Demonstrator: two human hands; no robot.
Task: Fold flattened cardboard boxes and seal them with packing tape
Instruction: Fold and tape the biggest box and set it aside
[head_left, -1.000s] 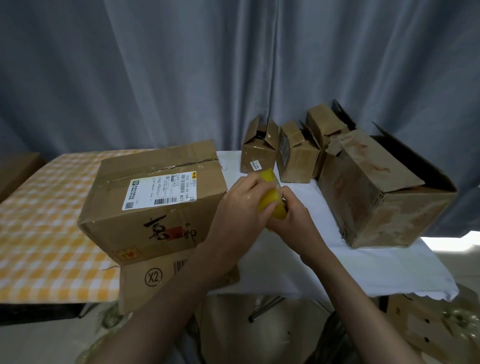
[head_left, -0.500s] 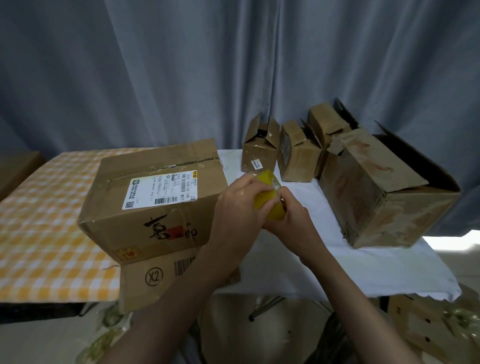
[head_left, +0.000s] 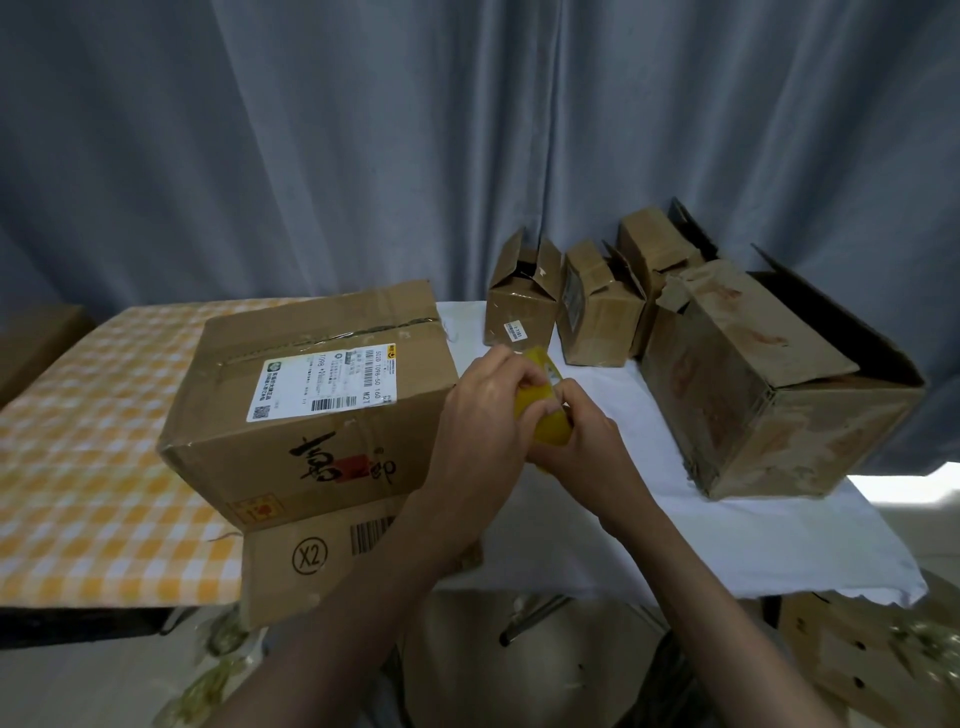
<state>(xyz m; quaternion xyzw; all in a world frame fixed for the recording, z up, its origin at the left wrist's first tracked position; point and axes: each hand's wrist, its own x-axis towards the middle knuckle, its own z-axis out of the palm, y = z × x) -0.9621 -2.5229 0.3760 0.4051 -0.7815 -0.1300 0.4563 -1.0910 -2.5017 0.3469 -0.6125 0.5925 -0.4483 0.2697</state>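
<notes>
Above the surface (head_left: 727, 530), I am gripping the tape roll (head_left: 545, 415) with my left hand (head_left: 483, 415) and right hand (head_left: 587, 441), the big box (head_left: 311, 415) lying just left.

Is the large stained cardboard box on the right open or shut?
Open: the large stained cardboard box has one top flap standing up, exposing its dark interior.

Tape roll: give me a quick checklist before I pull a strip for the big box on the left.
1. Tape roll held by both hands: ok, left hand and right hand grip it.
2. Tape end found: cannot tell, fingers cover it.
3. Big box flaps shut: ok, top closed.
4. Box seated: ok, resting on flat cardboard.
5. Box top bare: ok, only a shipping label.
</notes>
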